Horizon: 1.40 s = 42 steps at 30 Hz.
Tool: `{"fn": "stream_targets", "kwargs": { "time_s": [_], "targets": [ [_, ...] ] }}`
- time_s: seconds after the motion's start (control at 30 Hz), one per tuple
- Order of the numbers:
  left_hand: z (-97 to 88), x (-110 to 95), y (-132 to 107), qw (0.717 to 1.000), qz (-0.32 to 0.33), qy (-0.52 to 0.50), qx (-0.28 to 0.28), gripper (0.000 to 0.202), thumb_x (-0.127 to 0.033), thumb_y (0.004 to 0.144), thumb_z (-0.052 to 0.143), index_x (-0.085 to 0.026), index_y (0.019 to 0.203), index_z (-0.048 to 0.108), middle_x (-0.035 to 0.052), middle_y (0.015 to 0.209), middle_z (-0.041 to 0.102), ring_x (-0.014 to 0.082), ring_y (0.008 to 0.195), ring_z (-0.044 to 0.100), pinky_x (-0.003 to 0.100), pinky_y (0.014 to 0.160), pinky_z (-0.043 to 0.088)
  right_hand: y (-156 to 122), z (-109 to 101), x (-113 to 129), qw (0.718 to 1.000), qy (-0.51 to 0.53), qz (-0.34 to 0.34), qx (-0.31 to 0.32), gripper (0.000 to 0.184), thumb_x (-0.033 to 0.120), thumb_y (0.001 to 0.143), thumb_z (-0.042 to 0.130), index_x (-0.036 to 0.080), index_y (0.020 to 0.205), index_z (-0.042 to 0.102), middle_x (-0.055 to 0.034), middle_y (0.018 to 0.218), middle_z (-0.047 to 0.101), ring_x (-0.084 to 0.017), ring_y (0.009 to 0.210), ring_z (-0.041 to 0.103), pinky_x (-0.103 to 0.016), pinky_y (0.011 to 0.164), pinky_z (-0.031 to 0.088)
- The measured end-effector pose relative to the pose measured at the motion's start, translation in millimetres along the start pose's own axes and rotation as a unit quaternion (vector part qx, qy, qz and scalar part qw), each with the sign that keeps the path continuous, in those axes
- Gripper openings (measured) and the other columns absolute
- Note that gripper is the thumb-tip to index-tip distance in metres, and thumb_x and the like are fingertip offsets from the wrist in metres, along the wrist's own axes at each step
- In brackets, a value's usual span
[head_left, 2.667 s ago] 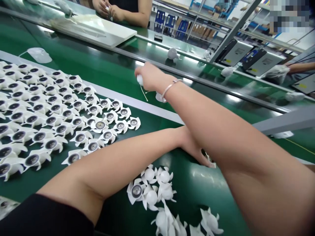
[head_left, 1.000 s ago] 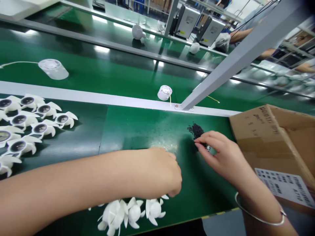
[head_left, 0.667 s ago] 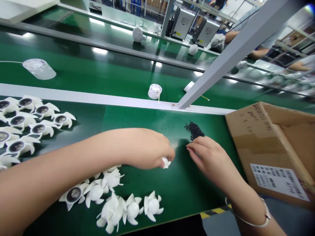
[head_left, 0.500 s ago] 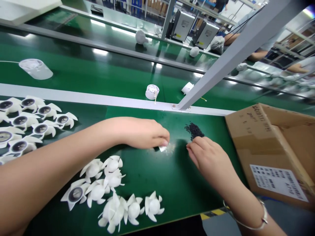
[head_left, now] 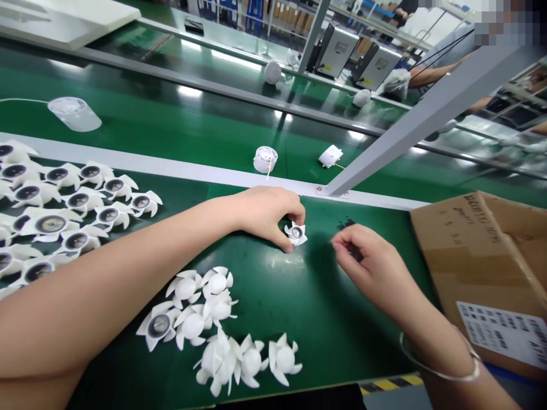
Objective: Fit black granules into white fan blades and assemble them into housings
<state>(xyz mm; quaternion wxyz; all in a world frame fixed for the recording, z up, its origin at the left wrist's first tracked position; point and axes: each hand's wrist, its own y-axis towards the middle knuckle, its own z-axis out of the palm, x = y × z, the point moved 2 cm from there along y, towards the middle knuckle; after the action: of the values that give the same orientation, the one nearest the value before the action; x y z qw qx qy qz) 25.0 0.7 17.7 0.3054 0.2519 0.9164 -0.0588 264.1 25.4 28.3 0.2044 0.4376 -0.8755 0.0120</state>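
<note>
My left hand (head_left: 273, 219) has its thumb and fingers curved round the edges of a small white fan wheel (head_left: 296, 232), which lies on the green work surface with its dark-ringed hub facing up. To the right, my right hand (head_left: 367, 256) is pinched, thumb tip against fingertip; whatever is between them is too small to make out. Just behind it lies a pile of tiny black pieces (head_left: 346, 223), mostly hidden by the hand. White fan wheels (head_left: 192, 324) lie in a loose group in front of my left forearm, most with hubs turned down.
More fan wheels (head_left: 79, 199), hub side up, cover the left. An open cardboard box (head_left: 461, 245) stands at the right. Beyond a pale rail, round white housings (head_left: 265, 159) sit on a green belt (head_left: 183, 131). A grey post (head_left: 397, 114) slants across; people work behind it.
My left fingers have spread from a tight grasp to curve round the fan wheel, which now shows plainly. My right hand stays pinched by the black pieces. The view has shifted left.
</note>
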Motion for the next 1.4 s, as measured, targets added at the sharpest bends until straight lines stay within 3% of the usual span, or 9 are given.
{"fn": "stream_targets", "kwargs": {
  "time_s": [0.17,0.37,0.63,0.87,0.97,1.1,1.2,1.3,1.4],
  "targets": [
    [4.8,8.7,1.0,0.999,0.022,-0.033,-0.019,0.035,-0.046,0.068,0.078,-0.023,0.094,0.074,0.0004,0.093,0.068,0.0156,0.081,0.057,0.026,0.064,0.036,34.1,20.0,17.3,0.992,0.11,-0.049,0.028,0.01,0.016,0.09,0.053,0.021,0.084,0.059,-0.0025,0.083,0.059,-0.015,0.074,0.055,-0.028,0.064,0.044],
    [4.1,8.0,3.0,0.999,0.011,-0.028,-0.022,0.032,-0.044,0.066,0.079,-0.024,0.09,0.074,-0.0002,0.089,0.069,0.0161,0.079,0.057,0.026,0.062,0.033,38.9,33.6,19.9,0.996,0.053,-0.065,-0.003,0.007,0.015,0.09,0.054,0.021,0.087,0.057,-0.0049,0.089,0.061,-0.019,0.084,0.058,-0.034,0.074,0.048],
    [4.6,9.4,3.5,0.999,0.004,-0.024,-0.031,0.033,-0.047,0.064,0.079,-0.024,0.087,0.074,-0.0008,0.088,0.069,0.0161,0.078,0.057,0.026,0.059,0.03,41.7,34.5,20.7,0.995,0.043,-0.094,-0.014,0.007,0.014,0.089,0.056,0.021,0.087,0.058,-0.0044,0.088,0.063,-0.018,0.082,0.06,-0.033,0.072,0.05],
    [3.9,10.4,3.5,0.999,0.011,-0.03,-0.04,0.034,-0.046,0.062,0.081,-0.023,0.086,0.073,-0.0017,0.087,0.069,0.0151,0.076,0.057,0.026,0.059,0.032,32.0,22.0,28.2,0.96,-0.088,-0.264,-0.02,0.021,0.015,0.09,0.055,0.018,0.108,0.065,-0.0102,0.096,0.069,-0.024,0.085,0.062,-0.039,0.071,0.051],
    [3.9,11.5,4.5,0.999,0.009,-0.025,-0.037,0.037,-0.047,0.061,0.082,-0.023,0.088,0.074,-0.0016,0.087,0.07,0.0162,0.077,0.059,0.026,0.06,0.033,58.0,7.3,25.3,0.97,-0.072,-0.213,-0.094,0.019,0.016,0.09,0.053,0.023,0.102,0.067,-0.0075,0.091,0.069,-0.023,0.083,0.063,-0.038,0.073,0.052],
    [3.6,13.0,4.2,0.999,0.024,-0.027,-0.033,0.04,-0.048,0.062,0.082,-0.023,0.092,0.075,0.0004,0.093,0.071,0.0164,0.08,0.061,0.025,0.064,0.037,138.7,13.9,9.9,0.981,-0.061,-0.045,-0.179,0.026,0.02,0.086,0.058,0.019,0.111,0.063,-0.0137,0.108,0.064,-0.031,0.104,0.061,-0.049,0.09,0.05],
    [4.0,14.6,3.1,0.998,0.031,-0.028,-0.037,0.04,-0.048,0.064,0.082,-0.022,0.093,0.075,0.0009,0.091,0.071,0.0156,0.08,0.06,0.024,0.065,0.038,201.8,38.9,-5.9,0.985,-0.08,0.103,-0.115,0.058,0.024,0.075,0.074,0.008,0.126,0.052,-0.0266,0.129,0.047,-0.042,0.114,0.055,-0.06,0.097,0.044],
    [4.7,15.5,2.7,0.998,0.035,-0.036,-0.041,0.04,-0.047,0.064,0.082,-0.021,0.093,0.074,0.0003,0.09,0.069,0.0143,0.077,0.059,0.024,0.064,0.037,228.9,49.5,-10.1,0.989,-0.054,0.125,-0.056,0.049,0.018,0.084,0.064,0.008,0.129,0.048,-0.0251,0.129,0.045,-0.033,0.104,0.062,-0.052,0.094,0.048],
    [3.6,14.8,2.9,0.998,0.028,-0.049,-0.036,0.041,-0.048,0.063,0.082,-0.022,0.093,0.073,-0.0005,0.09,0.069,0.014,0.077,0.058,0.024,0.063,0.036,203.1,29.6,0.8,0.992,-0.03,0.039,-0.114,0.048,0.024,0.088,0.061,0.012,0.132,0.044,-0.021,0.13,0.048,-0.028,0.105,0.061,-0.044,0.094,0.05]
  ]
}}
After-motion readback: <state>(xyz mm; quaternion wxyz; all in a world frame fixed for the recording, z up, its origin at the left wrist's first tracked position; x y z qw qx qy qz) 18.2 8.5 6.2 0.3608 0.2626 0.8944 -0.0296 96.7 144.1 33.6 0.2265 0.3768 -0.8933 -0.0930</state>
